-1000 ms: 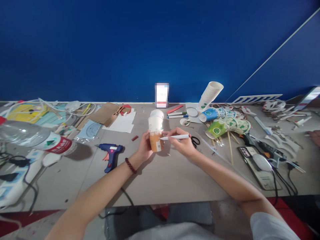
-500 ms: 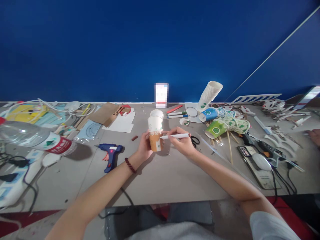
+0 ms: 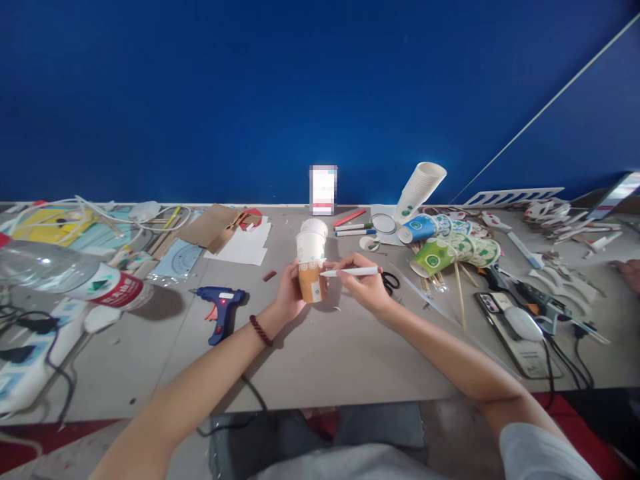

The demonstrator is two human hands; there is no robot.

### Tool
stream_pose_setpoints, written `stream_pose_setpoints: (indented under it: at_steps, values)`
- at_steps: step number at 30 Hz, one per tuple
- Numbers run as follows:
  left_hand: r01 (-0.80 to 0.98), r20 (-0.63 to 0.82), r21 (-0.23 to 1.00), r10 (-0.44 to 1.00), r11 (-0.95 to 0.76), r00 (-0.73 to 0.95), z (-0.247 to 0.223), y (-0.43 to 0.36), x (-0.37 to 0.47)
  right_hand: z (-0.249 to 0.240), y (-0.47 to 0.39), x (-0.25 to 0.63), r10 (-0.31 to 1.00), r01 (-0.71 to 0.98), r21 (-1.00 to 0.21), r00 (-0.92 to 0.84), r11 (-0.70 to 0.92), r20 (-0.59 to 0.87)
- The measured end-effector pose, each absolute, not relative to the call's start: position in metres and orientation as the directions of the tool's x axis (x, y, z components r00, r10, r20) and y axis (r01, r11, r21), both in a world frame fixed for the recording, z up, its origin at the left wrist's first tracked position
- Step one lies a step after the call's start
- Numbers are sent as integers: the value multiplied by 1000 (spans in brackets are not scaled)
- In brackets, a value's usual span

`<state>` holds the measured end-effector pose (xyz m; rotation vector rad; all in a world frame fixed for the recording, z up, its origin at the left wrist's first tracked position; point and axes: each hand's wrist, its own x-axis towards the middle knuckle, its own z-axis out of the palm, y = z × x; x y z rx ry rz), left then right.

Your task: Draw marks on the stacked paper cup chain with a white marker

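Note:
In the middle of the head view, my left hand (image 3: 291, 291) is wrapped round the left side of a brown-and-white paper cup (image 3: 312, 283). A white paper cup (image 3: 310, 244) sits mouth up on top of it, and another pale rim shows just behind. My right hand (image 3: 364, 285) pinches a white marker pen (image 3: 356, 271) lying nearly level. The pen's tip points left and meets the brown cup's right side; whether it touches, I cannot tell. Beyond the hands lie several marker pens (image 3: 354, 233) and a red one (image 3: 349, 217).
A blue glue gun (image 3: 220, 308) lies left, near a large water bottle (image 3: 75, 275) and a power strip (image 3: 45, 353). To the right are black scissors (image 3: 391, 283), stacked white cups (image 3: 421, 190), green patterned cups (image 3: 434, 257) and a phone (image 3: 517, 337). Another person's hand (image 3: 627, 275) shows at the right edge.

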<state>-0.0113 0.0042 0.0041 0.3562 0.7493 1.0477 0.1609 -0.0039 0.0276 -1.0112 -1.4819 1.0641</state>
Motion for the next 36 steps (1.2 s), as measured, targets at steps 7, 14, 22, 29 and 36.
stream_pose_setpoints:
  at_steps: [7, 14, 22, 29, 36]
  values:
    - [-649, -382, 599, 880, 469, 284, 7, 4, -11, 29, -3, 161, 956, 63, -967, -181, 245, 231]
    - [-653, -378, 590, 877, 475, 296, 7, 3, -11, 27, -3, 161, 958, 32, -967, -151, 252, 245]
    - [-644, -388, 597, 875, 478, 290, 7, 4, -11, 27, -3, 161, 958, 21, -971, -167, 239, 232]
    - [-656, -384, 587, 877, 474, 289, 7, 5, -10, 26, -3, 161, 960, 34, -968, -146, 247, 240]
    - [-665, -402, 578, 874, 474, 273, 7, 5, -10, 27, -4, 161, 953, 34, -969, -194, 243, 232]
